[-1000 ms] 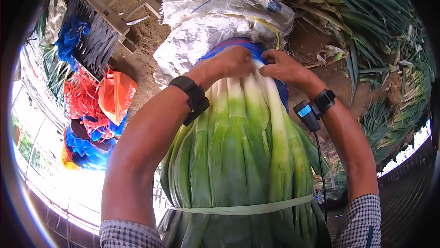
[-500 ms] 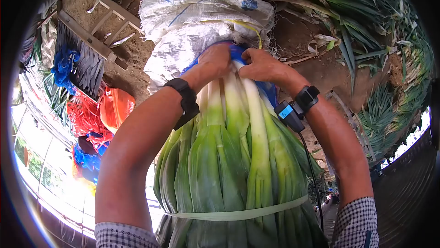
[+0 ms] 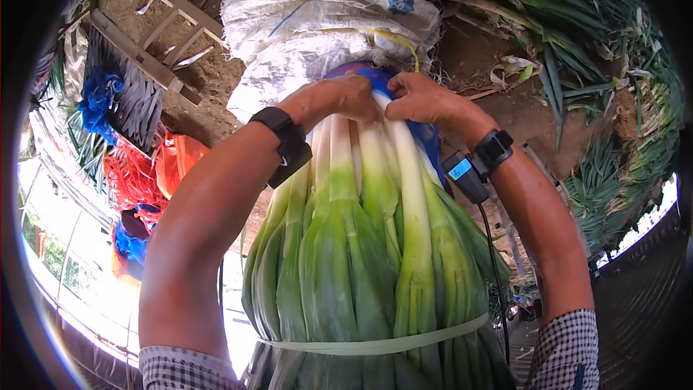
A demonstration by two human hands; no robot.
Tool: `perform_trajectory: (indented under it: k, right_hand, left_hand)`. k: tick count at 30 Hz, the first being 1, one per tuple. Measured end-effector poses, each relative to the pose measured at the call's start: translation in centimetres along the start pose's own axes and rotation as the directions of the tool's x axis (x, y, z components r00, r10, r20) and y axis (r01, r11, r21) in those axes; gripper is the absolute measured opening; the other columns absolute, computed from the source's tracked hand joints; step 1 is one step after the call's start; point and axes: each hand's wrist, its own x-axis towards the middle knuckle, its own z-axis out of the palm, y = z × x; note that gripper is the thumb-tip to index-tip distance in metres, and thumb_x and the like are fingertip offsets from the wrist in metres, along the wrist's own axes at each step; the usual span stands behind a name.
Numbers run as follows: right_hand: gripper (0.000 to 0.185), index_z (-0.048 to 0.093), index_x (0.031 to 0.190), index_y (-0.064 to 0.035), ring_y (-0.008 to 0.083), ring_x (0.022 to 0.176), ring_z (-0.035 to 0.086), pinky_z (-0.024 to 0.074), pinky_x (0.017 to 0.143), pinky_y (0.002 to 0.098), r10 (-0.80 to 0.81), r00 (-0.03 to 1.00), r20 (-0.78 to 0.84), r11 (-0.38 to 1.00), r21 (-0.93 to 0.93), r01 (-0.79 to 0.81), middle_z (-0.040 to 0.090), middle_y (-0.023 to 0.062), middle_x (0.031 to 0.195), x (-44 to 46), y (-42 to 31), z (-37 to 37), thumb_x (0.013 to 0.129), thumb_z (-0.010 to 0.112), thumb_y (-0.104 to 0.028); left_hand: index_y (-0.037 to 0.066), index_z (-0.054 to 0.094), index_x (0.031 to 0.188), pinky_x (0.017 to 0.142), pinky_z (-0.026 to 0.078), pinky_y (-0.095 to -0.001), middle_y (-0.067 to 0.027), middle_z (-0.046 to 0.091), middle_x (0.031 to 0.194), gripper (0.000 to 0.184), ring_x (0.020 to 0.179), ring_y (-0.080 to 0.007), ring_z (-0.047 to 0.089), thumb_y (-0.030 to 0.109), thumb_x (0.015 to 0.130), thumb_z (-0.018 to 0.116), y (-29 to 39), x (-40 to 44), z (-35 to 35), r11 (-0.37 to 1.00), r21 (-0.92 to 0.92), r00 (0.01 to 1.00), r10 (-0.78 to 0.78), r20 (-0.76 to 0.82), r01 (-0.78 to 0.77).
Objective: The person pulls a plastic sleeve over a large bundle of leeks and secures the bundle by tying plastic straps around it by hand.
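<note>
A large bundle of leeks (image 3: 339,246) lies in front of me, white ends pointing away and green leaves toward me. A pale band (image 3: 375,347) girds the leaves. Blue plastic (image 3: 426,146) wraps around the far white ends. My left hand (image 3: 350,96) is closed at the plastic's edge above the white ends, its fingertips mostly hidden. Close beside it, my right hand (image 3: 427,101) is closed in a pinch at the plastic, against the top of a leek. Dark straps sit on both wrists; the right one carries a small box with a cable.
Just beyond the hands lies a crumpled white woven sack (image 3: 289,51). A wooden frame (image 3: 137,54) rests on the soil at the upper left, near red netting (image 3: 133,173) and blue netting (image 3: 99,101). Heaped leek leaves (image 3: 556,15) lie at the upper right.
Both hands stay at the white ends of the leeks. My left wrist has shifted slightly outward, my right forearm slightly to the right. The view has moved a little.
</note>
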Motion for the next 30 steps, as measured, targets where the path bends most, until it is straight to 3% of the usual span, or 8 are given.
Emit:
perform_trajectory:
  k: [3, 6, 7, 10, 16, 24, 28, 30]
  right_hand:
    - [0.069, 0.053, 0.119, 0.0138, 0.0255, 0.104, 0.061, 0.0478, 0.091, 0.0321, 0.036, 0.999, 0.027, 0.997, 0.071, -0.037, 0.063, 0.0221, 0.11, -0.3, 0.4, -0.1, 0.064, 0.069, -0.025]
    - [0.061, 0.058, 0.109, 0.0111, 0.0238, 0.092, 0.061, 0.0486, 0.08, 0.0333, -0.006, 0.998, -0.055, 0.996, 0.093, 0.011, 0.065, 0.0182, 0.099, -0.2, 0.7, 0.6, 0.062, 0.068, -0.026]
    - [0.056, 0.061, 0.104, 0.0095, 0.023, 0.085, 0.062, 0.0491, 0.074, 0.0341, -0.023, 0.995, -0.095, 0.996, 0.084, 0.032, 0.065, 0.0163, 0.094, -0.3, 0.9, 0.6, 0.061, 0.068, -0.026]
    - [0.067, 0.055, 0.117, 0.0134, 0.0244, 0.101, 0.061, 0.0484, 0.089, 0.0314, 0.018, 0.999, 0.039, 0.994, 0.103, -0.022, 0.064, 0.0209, 0.108, -0.4, 0.7, 0.0, 0.065, 0.069, -0.026]
    - [0.053, 0.062, 0.103, 0.0097, 0.028, 0.09, 0.065, 0.0502, 0.079, 0.0359, 0.023, 0.994, -0.104, 0.999, 0.043, -0.018, 0.067, 0.0217, 0.096, -0.5, -0.3, 0.8, 0.063, 0.066, -0.025]
    - [0.055, 0.061, 0.104, 0.0106, 0.0312, 0.097, 0.065, 0.049, 0.083, 0.0375, -0.009, 0.998, -0.067, 0.999, -0.04, 0.006, 0.066, 0.0253, 0.101, -0.1, -0.4, 0.7, 0.065, 0.063, -0.028]
    - [0.062, 0.06, 0.108, 0.0107, 0.0319, 0.102, 0.063, 0.0479, 0.086, 0.0375, -0.053, 0.999, -0.009, 0.998, -0.015, 0.053, 0.064, 0.0263, 0.107, 0.6, 0.5, 0.8, 0.067, 0.063, -0.036]
    - [0.068, 0.06, 0.112, 0.0104, 0.0324, 0.103, 0.062, 0.0478, 0.088, 0.0371, -0.075, 0.997, -0.017, 0.997, 0.009, 0.075, 0.064, 0.0261, 0.11, 1.6, 1.4, 0.5, 0.067, 0.064, -0.041]
  left_hand:
    - [-0.004, 0.069, 0.088, 0.082, 0.05, -0.0432, -0.028, 0.066, 0.096, 0.047, 0.098, -0.0354, 0.064, 0.041, 0.074, 0.065, 0.4, 0.3, 0.4, 0.994, -0.036, 0.994, -0.102, -0.028, 0.101]
    - [-0.007, 0.067, 0.085, 0.08, 0.05, -0.0439, -0.029, 0.066, 0.094, 0.046, 0.097, -0.0361, 0.065, 0.038, 0.074, 0.067, -0.3, 0.7, 2.2, 0.997, -0.075, 0.944, -0.043, -0.327, 0.02]
    - [-0.006, 0.067, 0.085, 0.079, 0.051, -0.0441, -0.0282, 0.067, 0.092, 0.043, 0.095, -0.0366, 0.066, 0.035, 0.074, 0.067, -0.4, 1.0, 2.2, 0.995, -0.091, 0.944, -0.06, -0.323, 0.032]
    - [-0.004, 0.067, 0.085, 0.076, 0.051, -0.0449, -0.0258, 0.067, 0.087, 0.036, 0.089, -0.0381, 0.067, 0.029, 0.072, 0.069, -0.7, 1.8, 2.6, 0.991, -0.117, 0.946, -0.098, -0.309, 0.064]
    - [0.0, 0.067, 0.086, 0.076, 0.051, -0.0471, -0.0246, 0.067, 0.087, 0.026, 0.086, -0.0405, 0.066, 0.021, 0.07, 0.067, -2.2, 4.0, 3.0, 0.997, -0.049, 0.934, -0.077, -0.349, 0.064]
    - [-0.001, 0.068, 0.087, 0.077, 0.05, -0.0482, -0.0256, 0.066, 0.091, 0.018, 0.09, -0.0421, 0.064, 0.014, 0.078, 0.061, -4.3, 3.5, 2.5, 0.992, -0.043, 0.876, -0.127, -0.465, 0.121]
    - [-0.002, 0.068, 0.089, 0.074, 0.051, -0.0436, -0.0227, 0.067, 0.081, 0.02, 0.083, -0.0346, 0.067, 0.016, 0.084, 0.061, -5.8, 2.9, 1.1, 0.932, -0.29, 0.883, -0.313, -0.351, 0.215]
    - [-0.003, 0.066, 0.088, 0.066, 0.052, -0.0406, -0.0215, 0.066, 0.077, 0.026, 0.072, -0.0278, 0.067, 0.023, 0.087, 0.062, -6.2, 2.3, 1.0, 0.955, -0.278, 0.846, -0.235, -0.478, 0.108]
